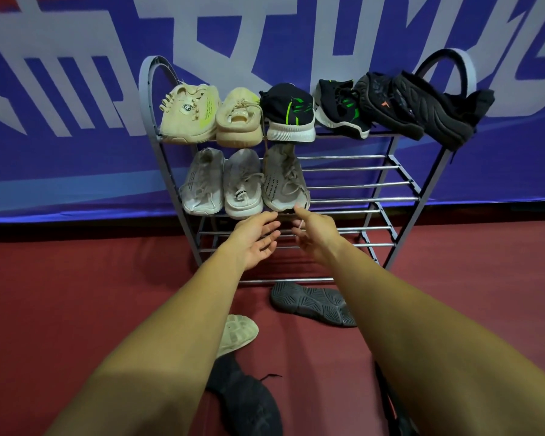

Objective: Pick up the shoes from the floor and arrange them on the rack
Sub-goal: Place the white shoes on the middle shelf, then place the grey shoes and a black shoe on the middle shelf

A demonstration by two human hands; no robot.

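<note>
The left hand [255, 241] has its fingers [269, 226] straight and slightly spread, palm turned up and inward, holding nothing. The right hand [316, 235] faces it, just beside, thumb raised, the other fingers [298, 231] loosely bent and empty. The thumb tip is at the heel of the pale grey knit lace-up sneaker [284, 179], the rightmost of three on the middle shelf; whether it touches cannot be told. Both bare forearms reach forward from the lower corners and converge in front of the grey metal shoe rack with chrome rods [359, 184].

Beside that sneaker on the middle shelf stand an off-white sneaker with a heel tab [243, 184] and a whitish sneaker on the left [202, 184]. The top shelf carries two beige sneakers [189, 113], two black sneakers with green stripes and white soles [288, 113] and two plain black shoes [422, 105].

On the dark red floor [76, 294] a dark grey shoe lying sole up [312, 305] rests just in front of the rack. Between the forearms lie a beige shoe, sole up [237, 333], and nearer the camera a black mesh shoe [249, 401]. A blue banner with pale lettering [76, 89] hangs behind the rack.
</note>
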